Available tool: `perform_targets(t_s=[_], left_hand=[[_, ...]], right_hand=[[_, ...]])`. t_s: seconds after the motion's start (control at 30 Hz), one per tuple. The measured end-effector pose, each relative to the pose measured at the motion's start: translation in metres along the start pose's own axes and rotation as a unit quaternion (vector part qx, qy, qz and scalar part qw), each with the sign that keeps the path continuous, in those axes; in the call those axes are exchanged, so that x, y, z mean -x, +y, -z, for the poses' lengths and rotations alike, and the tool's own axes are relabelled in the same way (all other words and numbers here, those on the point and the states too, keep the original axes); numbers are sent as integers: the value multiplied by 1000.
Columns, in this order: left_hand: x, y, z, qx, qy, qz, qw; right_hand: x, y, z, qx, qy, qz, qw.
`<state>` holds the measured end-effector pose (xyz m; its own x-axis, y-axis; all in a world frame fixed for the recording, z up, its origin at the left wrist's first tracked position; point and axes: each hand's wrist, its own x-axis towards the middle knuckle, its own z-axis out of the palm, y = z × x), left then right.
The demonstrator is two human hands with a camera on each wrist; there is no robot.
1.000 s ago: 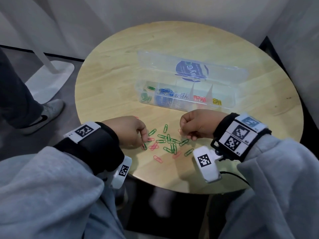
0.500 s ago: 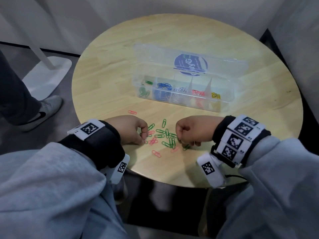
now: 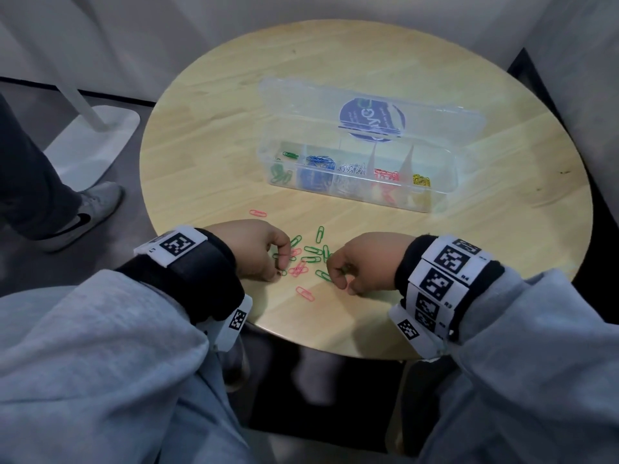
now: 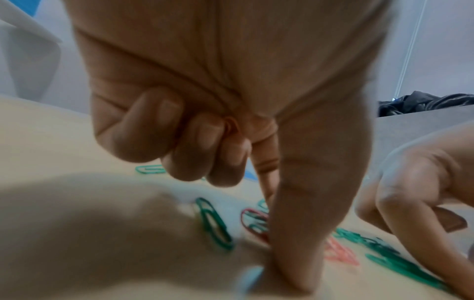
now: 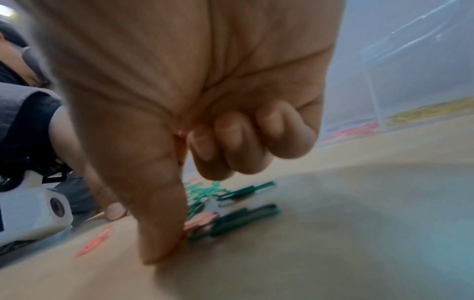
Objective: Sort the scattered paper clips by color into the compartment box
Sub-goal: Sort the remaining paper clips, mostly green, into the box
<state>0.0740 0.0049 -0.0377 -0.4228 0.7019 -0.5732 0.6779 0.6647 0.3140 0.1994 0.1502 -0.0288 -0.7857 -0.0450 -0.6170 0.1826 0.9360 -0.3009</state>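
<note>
Both hands down on the scattered paper clips [image 3: 311,259]

The left hand [image 3: 258,251] and right hand [image 3: 365,262] curl, thumbs on the tabletop [image 3: 207,155]; whether either pinches a clip, I cannot tell. The clips lie between them; the compartment box [image 3: 432,199] stands beyond.

table [image 3: 214,135]: pale wood, visible grain, smooth with a soft sheen
box [image 3: 445,192]: clear glossy plastic, blue round label on the lid
clips [image 3: 310,259]: thin wire, glossy green and pink coating
sleeves [image 3: 83,346]: grey, soft matt cloth
wristbands [image 3: 197,279]: black matt fabric
</note>
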Motion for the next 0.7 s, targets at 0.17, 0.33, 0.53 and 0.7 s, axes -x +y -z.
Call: perform_targets(t_s=[0.17, 0.33, 0.53, 0.7], left_hand=[[1, 3, 0, -4, -4, -12, 1000], [2, 3, 8, 92, -25, -28, 995], [4, 8, 27, 461, 54, -1, 886], [8, 5, 38, 646, 54, -7, 761]], right_hand=[[-2, 0, 0, 10, -5, -13, 1000], [4, 4, 6, -79, 5, -29, 996], [12, 29, 31, -508, 92, -34, 856], [10, 33, 31, -687, 95, -23, 720]])
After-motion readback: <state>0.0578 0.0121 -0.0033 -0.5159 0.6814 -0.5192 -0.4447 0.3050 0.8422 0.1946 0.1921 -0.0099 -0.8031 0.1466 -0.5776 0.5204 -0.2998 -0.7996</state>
